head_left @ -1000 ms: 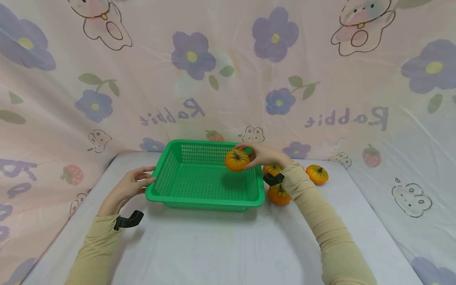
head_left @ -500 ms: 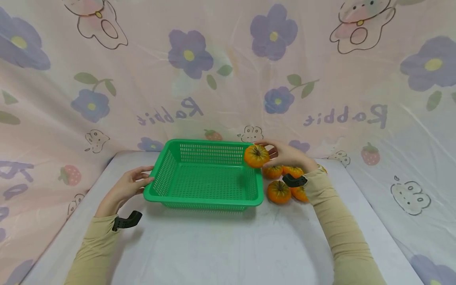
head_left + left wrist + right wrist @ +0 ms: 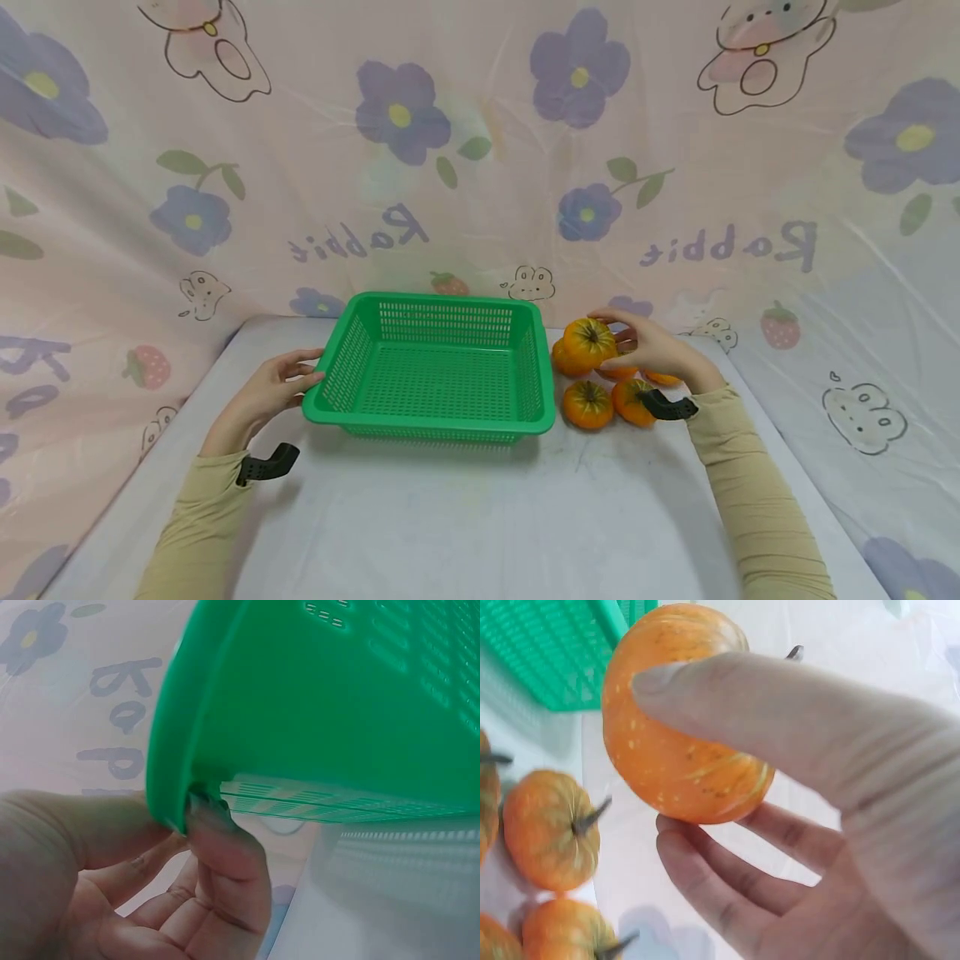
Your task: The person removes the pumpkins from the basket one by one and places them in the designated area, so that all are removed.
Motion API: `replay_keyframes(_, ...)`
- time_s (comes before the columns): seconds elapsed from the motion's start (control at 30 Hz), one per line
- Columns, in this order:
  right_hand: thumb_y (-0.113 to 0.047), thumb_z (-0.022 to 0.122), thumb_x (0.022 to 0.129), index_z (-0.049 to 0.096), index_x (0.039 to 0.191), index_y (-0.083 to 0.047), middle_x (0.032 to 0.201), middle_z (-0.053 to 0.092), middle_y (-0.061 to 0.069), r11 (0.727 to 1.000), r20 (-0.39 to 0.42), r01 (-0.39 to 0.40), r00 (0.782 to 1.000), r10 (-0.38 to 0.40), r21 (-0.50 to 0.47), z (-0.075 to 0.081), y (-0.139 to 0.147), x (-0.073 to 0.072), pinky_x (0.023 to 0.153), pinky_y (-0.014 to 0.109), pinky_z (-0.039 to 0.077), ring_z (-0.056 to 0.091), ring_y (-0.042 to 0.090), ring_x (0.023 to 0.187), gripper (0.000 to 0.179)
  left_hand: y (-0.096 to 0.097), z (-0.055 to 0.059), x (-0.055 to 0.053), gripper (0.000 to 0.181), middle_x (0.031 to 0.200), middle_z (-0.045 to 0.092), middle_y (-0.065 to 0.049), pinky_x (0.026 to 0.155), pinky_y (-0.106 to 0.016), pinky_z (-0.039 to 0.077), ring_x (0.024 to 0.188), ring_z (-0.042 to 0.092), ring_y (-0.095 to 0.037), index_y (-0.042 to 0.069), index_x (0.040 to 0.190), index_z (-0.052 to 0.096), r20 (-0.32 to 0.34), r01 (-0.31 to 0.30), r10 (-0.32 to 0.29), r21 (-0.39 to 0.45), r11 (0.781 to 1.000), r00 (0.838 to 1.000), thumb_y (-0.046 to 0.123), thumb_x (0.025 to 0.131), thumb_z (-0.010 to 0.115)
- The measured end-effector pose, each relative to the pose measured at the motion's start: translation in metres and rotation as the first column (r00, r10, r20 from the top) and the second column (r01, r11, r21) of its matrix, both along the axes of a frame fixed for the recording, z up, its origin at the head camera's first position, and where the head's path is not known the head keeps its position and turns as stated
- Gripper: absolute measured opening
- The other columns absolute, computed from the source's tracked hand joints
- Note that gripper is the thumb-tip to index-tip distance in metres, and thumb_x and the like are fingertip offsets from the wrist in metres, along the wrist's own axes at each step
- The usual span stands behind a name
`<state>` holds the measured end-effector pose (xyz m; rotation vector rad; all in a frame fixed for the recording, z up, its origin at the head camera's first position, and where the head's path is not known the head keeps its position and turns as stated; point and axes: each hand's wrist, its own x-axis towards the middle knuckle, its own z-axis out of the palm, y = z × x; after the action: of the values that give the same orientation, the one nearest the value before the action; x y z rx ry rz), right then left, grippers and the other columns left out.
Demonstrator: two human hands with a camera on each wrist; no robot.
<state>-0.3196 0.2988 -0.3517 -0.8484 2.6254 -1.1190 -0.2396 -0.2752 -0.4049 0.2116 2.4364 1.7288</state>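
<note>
My right hand [image 3: 654,346] grips a small orange pumpkin [image 3: 589,342], just right of the green plastic basket [image 3: 427,423]. In the right wrist view the thumb [image 3: 705,697] lies across the pumpkin's side and the other fingers curl beneath it. This pumpkin overlaps another pumpkin [image 3: 567,362] in the head view. My left hand [image 3: 272,392] pinches the basket's left rim; seen from the left wrist, the rim [image 3: 169,750] sits between thumb and a bent finger [image 3: 229,855]. The basket stands upright with its perforated floor bare.
Several more pumpkins sit close together right of the basket, including a front one [image 3: 588,406] and its neighbour [image 3: 632,403]; the right hand partly hides those behind. A white cloth [image 3: 450,517] covers the table. Patterned fabric [image 3: 480,183] rises behind it.
The right hand has carried the pumpkin rightward, from over the basket, past its right rim, to above the other pumpkins. The left hand keeps its hold on the rim.
</note>
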Motion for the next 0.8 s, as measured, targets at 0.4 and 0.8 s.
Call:
replay_keyframes(0.4, -0.019, 0.08, 0.08, 0.04, 0.144, -0.008, 0.14, 0.041, 0.019, 0.998, -0.019, 0.04, 0.999, -0.039, 0.055, -0.012, 0.04, 0.017, 0.088, 0.053, 0.048, 0.051, 0.041, 0.113, 0.076, 0.0, -0.002, -0.001, 0.064, 0.119, 0.051, -0.027, 0.073, -0.029, 0.055, 0.085, 0.063, -0.012, -0.003, 0.148, 0.028, 0.005, -0.008, 0.008, -0.009, 1.0, 1.0, 0.019, 0.097, 0.059)
replay_keyframes(0.8, -0.018, 0.08, 0.08, 0.038, 0.144, -0.005, 0.141, 0.04, 0.021, 0.998, 0.035, 0.061, 0.997, -0.062, 0.03, -0.029, 0.058, 0.028, 0.089, 0.044, 0.05, 0.05, 0.041, 0.115, 0.078, 0.0, -0.003, 0.0, 0.063, 0.121, 0.05, -0.027, 0.074, -0.03, 0.055, 0.087, 0.063, -0.014, -0.001, 0.148, 0.028, 0.008, -0.016, 0.016, -0.01, 1.0, 1.0, 0.019, 0.097, 0.059)
